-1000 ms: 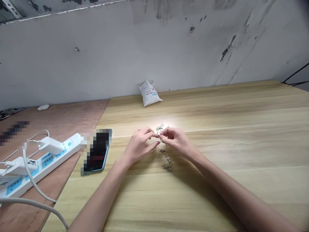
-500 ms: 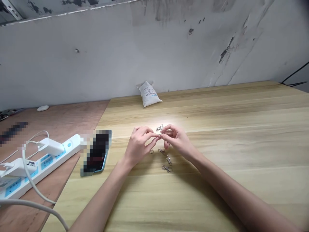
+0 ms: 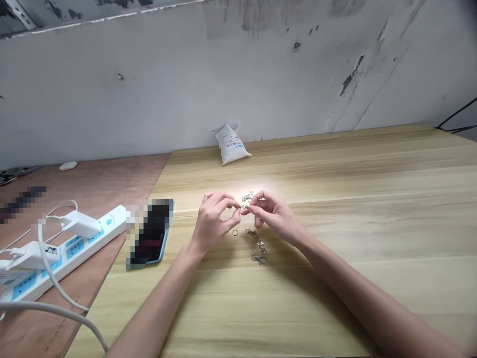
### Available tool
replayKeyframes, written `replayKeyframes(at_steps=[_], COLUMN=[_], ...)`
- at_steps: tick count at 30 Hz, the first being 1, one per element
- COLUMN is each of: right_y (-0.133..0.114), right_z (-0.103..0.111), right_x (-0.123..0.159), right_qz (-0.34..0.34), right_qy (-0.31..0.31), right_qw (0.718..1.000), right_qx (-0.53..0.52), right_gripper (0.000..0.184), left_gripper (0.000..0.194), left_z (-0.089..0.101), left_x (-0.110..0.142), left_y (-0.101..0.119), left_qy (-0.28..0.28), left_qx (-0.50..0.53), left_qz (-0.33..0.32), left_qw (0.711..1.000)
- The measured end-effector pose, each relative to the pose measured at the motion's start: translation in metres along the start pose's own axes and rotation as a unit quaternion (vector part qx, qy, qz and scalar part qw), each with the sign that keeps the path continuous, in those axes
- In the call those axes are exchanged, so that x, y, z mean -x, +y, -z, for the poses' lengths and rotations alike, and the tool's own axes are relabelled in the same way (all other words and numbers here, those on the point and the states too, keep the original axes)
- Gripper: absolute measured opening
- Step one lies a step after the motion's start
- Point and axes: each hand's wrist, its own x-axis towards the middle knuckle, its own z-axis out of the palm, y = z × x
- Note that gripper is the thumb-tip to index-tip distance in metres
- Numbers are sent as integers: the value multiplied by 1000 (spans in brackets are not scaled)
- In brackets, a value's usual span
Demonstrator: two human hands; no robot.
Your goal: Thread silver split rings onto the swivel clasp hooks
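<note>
My left hand (image 3: 216, 216) and my right hand (image 3: 274, 214) meet over the wooden table, fingertips pinched close together. Between them shows a small silver lobster clasp (image 3: 245, 206), held by my right thumb and index finger. Its left end reaches my left fingertips, which are closed on something too small to make out. Just beyond the fingers lie more silver clasps (image 3: 247, 196). Closer to me, several clasps with rings lie in a loose line, the nearest clasp (image 3: 259, 259) among them. A single metal ring (image 3: 235, 232) rests flat below my left hand.
A phone (image 3: 152, 233) in a blue case lies left of my arm. Further left, a white power strip (image 3: 112, 219) with chargers and cables (image 3: 55, 283) sits on a reddish board (image 3: 141, 171). A white plastic packet (image 3: 231, 145) stands near the wall at the back.
My fingertips have drawn slightly apart, and more of the clasp shows between them. The view has shifted a little; the things on the table stay put.
</note>
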Motion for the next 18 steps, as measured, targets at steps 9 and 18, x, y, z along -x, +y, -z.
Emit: replayKeyframes(at_steps=[9, 18], right_y=[-4, 3], right_z=[1, 3], right_x=[2, 0], right_qz=[6, 68], right_qy=[-37, 0], right_qw=[997, 988], right_qx=[72, 140], right_gripper=[24, 26], left_gripper=[14, 20], left_z=[-4, -3], left_x=[-3, -5], left_y=[-4, -3], left_qy=[-84, -117], left_qx=[294, 439], left_qz=[219, 318], left_qw=[927, 832])
